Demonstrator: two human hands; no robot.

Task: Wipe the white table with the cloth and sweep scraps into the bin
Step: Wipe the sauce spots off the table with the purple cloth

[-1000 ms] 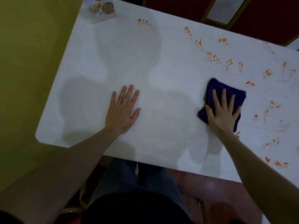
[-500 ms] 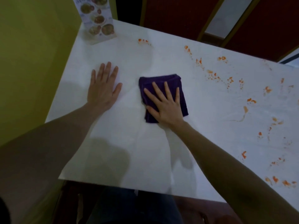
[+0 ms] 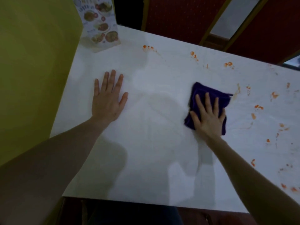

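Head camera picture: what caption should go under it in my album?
Right hand presses cloth on the white table beside orange stains; left hand rests flat.

white table (image 3: 154, 159) — purple cloth (image 3: 209, 96) | orange scraps (image 3: 258, 108) | menu card (image 3: 100, 25) — both hands flat

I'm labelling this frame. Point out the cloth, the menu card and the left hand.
cloth (image 3: 209, 90): head view, bare far part beyond the fingers.
menu card (image 3: 100, 28): head view, middle of its printed face.
left hand (image 3: 108, 101): head view, back of the hand.
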